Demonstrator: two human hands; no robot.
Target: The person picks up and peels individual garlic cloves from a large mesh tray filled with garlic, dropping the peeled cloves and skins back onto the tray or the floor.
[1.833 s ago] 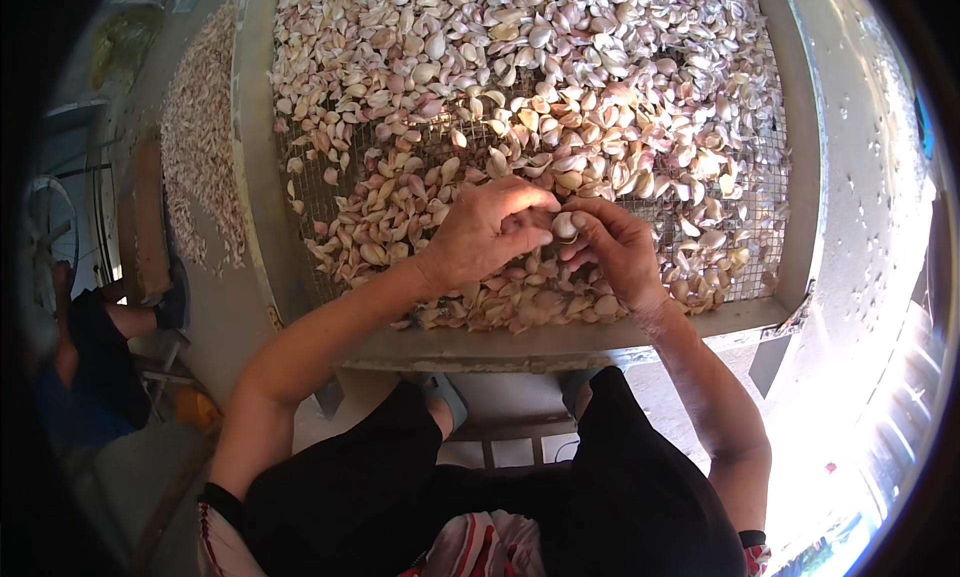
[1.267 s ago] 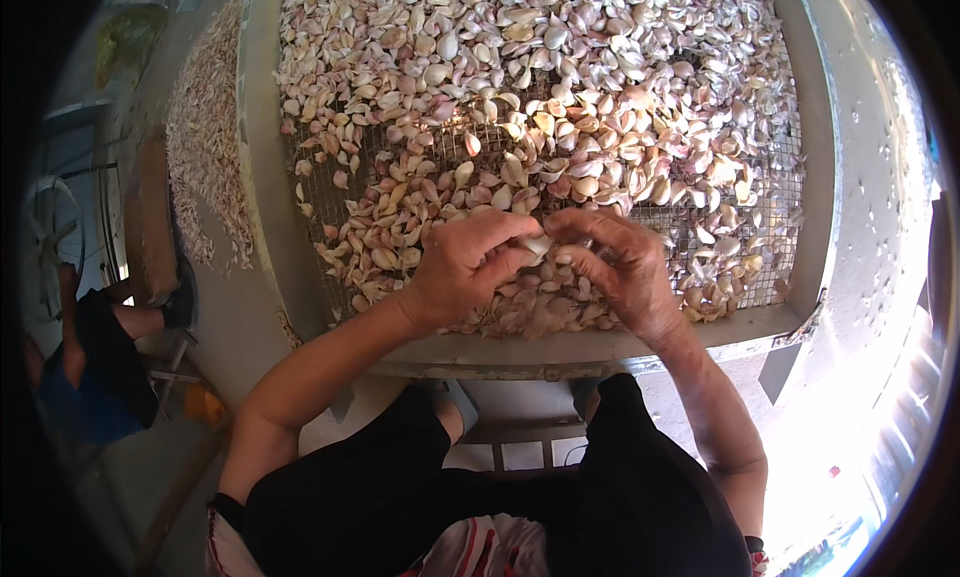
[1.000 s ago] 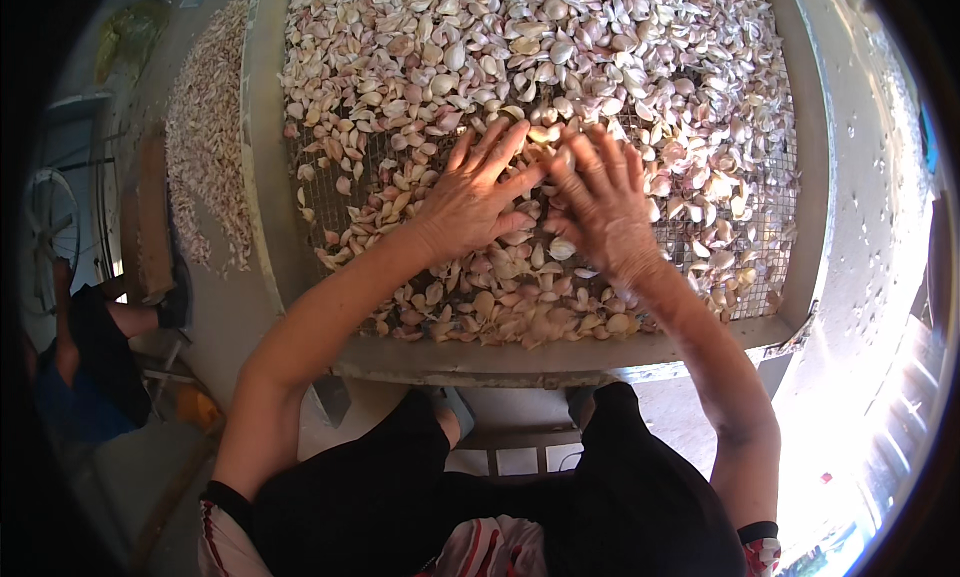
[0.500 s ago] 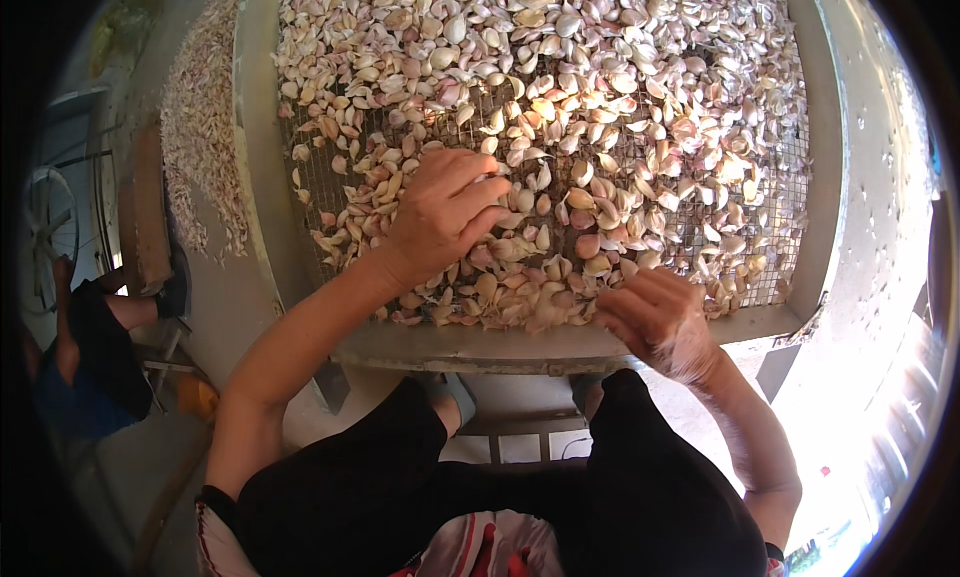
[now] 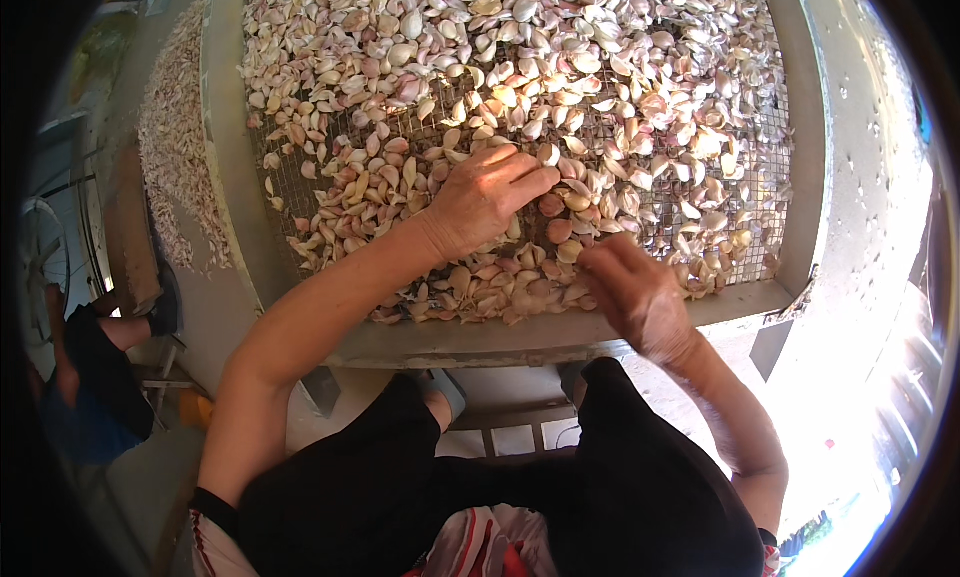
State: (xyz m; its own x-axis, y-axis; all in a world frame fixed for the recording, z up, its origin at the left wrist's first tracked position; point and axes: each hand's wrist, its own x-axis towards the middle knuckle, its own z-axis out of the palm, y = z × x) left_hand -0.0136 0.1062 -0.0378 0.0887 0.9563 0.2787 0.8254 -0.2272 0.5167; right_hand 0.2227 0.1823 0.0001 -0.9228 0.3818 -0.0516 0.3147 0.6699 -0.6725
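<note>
Garlic cloves (image 5: pixel 530 92) cover most of the wire mesh (image 5: pixel 755 267) inside a wide framed tray (image 5: pixel 460 349), and from the head view, the only one, I see them heaped thick toward the far end and thinner toward the middle, where bare mesh shows between them. Both of the person's hands are over the near half of the tray, a little apart from each other. On the left hand (image 5: pixel 483 199) the fingers lie close together and bend over the cloves, tips pointing right; one pale clove (image 5: pixel 548 155) sits right by those fingertips, but I can't tell whether they pinch anything. Nearer the front edge, the right hand (image 5: pixel 640 295) is blurred, its fingers curled and drawn together, tips toward the cloves; whether something is between them, I can't tell either. Black trousers (image 5: pixel 640 467) cover the person's legs just this side of the tray. Off to the left, a second spread of cloves (image 5: pixel 180 147) lies outside the frame, and near it, past a brown board (image 5: pixel 130 207), stands a spoked wheel (image 5: pixel 45 252).
</note>
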